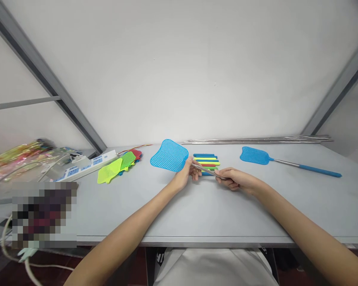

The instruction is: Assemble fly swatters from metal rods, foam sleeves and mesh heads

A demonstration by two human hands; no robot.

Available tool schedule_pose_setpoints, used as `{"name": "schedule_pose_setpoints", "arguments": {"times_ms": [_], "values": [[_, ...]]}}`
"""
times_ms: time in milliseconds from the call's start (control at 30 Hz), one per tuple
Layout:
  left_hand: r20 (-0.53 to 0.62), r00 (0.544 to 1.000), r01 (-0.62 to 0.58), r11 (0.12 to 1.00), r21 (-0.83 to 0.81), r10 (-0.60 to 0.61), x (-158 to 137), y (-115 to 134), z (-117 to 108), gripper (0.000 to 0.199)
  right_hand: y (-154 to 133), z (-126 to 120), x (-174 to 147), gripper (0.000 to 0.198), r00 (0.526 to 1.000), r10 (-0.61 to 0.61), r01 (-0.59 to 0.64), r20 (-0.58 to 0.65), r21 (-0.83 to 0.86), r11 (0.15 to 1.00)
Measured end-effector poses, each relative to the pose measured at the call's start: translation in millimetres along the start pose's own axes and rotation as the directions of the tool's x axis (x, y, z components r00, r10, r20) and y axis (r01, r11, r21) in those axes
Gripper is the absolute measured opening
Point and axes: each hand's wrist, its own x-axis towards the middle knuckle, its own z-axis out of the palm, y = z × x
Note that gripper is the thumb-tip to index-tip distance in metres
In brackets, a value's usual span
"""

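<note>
My left hand [187, 171] is closed around the neck of a blue fly swatter head [170, 157], whose perforated paddle is held up off the table to the left. A thin metal rod [205, 169] runs from that neck toward the right. My right hand [235, 178] grips the rod near its other end, which the fingers partly hide. Just behind my hands lie several coloured handle tubes [207, 159] in blue, yellow, red and green, side by side. To the right rests a blue fly swatter [286, 162] with a metal shaft and a blue handle.
At the left is a small pile of green, red and blue swatter heads [111, 171]. A white power strip [88, 166] with cables and plastic bags [26, 159] lie beyond it. Long metal rods [256, 140] line the wall. A blurred-out patch covers the lower left.
</note>
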Motion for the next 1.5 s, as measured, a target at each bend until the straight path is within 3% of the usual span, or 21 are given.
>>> {"name": "schedule_pose_setpoints", "arguments": {"times_ms": [200,700,967,1500], "values": [[0.076,0.997,0.0,1.0,-0.018,0.002,-3,5,3,0.053,4,-3,1,0.035,0.999,0.026,-0.027,0.039,0.04,0.999],[0.021,0.997,-0.074,0.997,0.006,0.074,-7,10,8,0.05,1,2,1,0.033,0.978,0.114,-0.153,0.178,0.228,0.961],[0.023,0.997,-0.077,0.996,0.039,0.076,-4,8,6,0.051,1,2,0,0.032,0.992,0.088,-0.106,0.095,0.2,0.974],[-0.182,0.977,-0.039,0.939,0.343,0.107,-11,14,12,0.046,-1,3,0,0.035,1.0,-0.02,0.021,-0.006,0.072,0.997]]}}
